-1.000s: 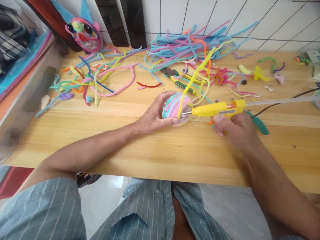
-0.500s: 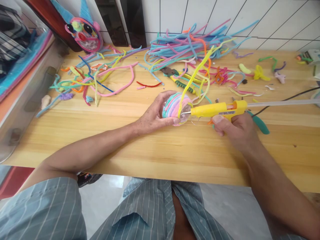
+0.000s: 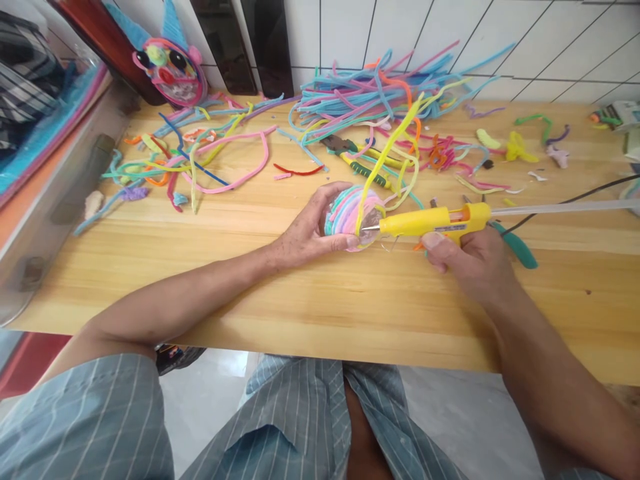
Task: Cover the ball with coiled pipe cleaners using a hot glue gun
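Observation:
My left hand (image 3: 313,230) is wrapped round a clear ball (image 3: 350,213) wound with pink, blue and yellow pipe cleaners, resting on the wooden table (image 3: 250,280). A long yellow pipe cleaner (image 3: 395,143) rises from the ball toward the far pile. My right hand (image 3: 470,260) grips a yellow hot glue gun (image 3: 433,221), its metal nozzle touching the ball's right side. A clear glue stick (image 3: 560,207) sticks out of the gun's back.
Loose pipe cleaners in many colours (image 3: 370,97) lie in heaps along the far edge. Pliers with striped handles (image 3: 357,160) lie behind the ball. A teal-handled tool (image 3: 517,247) sits by my right hand. A pipe-cleaner clown face (image 3: 170,63) leans at the back left. A black cable (image 3: 595,190) runs right.
The glue gun has slid a little to the left, its nozzle pressing closer onto the ball. My left hand and the ball have stayed where they were.

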`<state>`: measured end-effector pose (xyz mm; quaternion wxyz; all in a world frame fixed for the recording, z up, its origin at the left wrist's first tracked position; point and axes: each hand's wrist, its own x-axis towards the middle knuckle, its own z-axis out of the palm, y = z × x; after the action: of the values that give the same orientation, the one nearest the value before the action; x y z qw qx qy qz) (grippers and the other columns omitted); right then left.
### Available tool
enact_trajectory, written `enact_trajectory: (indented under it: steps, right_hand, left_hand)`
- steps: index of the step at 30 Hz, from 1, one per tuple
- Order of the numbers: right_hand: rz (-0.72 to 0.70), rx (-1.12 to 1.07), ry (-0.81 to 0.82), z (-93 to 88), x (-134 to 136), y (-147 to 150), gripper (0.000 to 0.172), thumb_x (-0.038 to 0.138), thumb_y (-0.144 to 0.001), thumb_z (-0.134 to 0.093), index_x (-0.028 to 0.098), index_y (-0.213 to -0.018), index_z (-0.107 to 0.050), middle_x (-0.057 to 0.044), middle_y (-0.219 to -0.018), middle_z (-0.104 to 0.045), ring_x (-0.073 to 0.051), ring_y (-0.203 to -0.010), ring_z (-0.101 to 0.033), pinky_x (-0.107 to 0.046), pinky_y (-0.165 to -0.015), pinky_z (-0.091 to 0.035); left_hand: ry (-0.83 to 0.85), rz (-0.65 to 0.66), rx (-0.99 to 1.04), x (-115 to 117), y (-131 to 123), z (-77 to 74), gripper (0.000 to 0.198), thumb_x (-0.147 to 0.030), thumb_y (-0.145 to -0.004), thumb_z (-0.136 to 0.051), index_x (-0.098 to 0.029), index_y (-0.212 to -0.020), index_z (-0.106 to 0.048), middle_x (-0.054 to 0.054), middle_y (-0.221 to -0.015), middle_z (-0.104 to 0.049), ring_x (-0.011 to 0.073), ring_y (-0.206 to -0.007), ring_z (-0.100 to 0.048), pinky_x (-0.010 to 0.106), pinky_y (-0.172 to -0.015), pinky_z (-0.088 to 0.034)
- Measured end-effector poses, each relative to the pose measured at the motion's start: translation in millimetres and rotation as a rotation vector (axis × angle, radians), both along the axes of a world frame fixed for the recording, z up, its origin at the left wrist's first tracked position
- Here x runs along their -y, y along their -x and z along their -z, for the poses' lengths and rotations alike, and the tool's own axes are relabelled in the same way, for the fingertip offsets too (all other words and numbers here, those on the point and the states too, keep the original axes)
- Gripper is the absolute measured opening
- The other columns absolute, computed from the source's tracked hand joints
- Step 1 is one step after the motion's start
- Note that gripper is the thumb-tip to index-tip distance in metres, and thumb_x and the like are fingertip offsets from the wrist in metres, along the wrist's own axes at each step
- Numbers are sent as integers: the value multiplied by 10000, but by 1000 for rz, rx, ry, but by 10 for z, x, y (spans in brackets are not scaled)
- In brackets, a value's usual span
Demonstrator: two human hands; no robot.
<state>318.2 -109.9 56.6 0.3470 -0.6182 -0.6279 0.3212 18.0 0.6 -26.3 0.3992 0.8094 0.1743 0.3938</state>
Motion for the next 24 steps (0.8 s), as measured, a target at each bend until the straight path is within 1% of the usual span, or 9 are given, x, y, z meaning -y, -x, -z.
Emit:
enact_trajectory:
  steps: [4,9,17,21,24]
  right_hand:
    - [14,-33,14,0,-8,5,626,733,-933,-741,263,-576,-535,13,-485,-530,-152,-468,-474,-331,-495,-360]
    - [-17,21,-6,-8,-10,34,560,654,-941,-714,260,-579,-550,22,-506,-538,-152,-509,-481,-329,-534,-367]
    - [-6,-12,11,-21,-1,36,593,718,-954,-720,260,-615,-557,28,-517,-517,-153,-513,-466,-339,-544,-362]
    - [-41,5,-21,-34,1,54,585,702,-960,-736,265,-619,-551,19,-537,-523,-171,-568,-483,-339,-571,-372]
    - [-17,-22,-9,-37,7,56,585,707,-956,-749,266,-627,-549,23,-533,-518,-171,-560,-484,-337,-560,-365]
  left_hand:
    - [18,-2,7,10,7,-9,934,-681,-960,-857,-311,-1675,-385,148,-1661,-543,369,-1550,-602,555,-1299,-536]
    - [55,-6,-5,25,6,-24,943,-684,-960,-852,-311,-1683,-376,148,-1667,-542,366,-1545,-602,553,-1309,-523]
    - [64,-8,11,30,2,-29,938,-663,-945,-879,-310,-1669,-398,148,-1664,-542,363,-1548,-600,549,-1307,-528]
    - [61,-24,6,27,-3,-26,949,-698,-939,-867,-302,-1665,-403,155,-1662,-550,373,-1548,-604,558,-1298,-539]
    - [56,-14,-3,24,-5,-25,953,-707,-941,-861,-308,-1671,-395,154,-1667,-553,370,-1543,-610,559,-1284,-550]
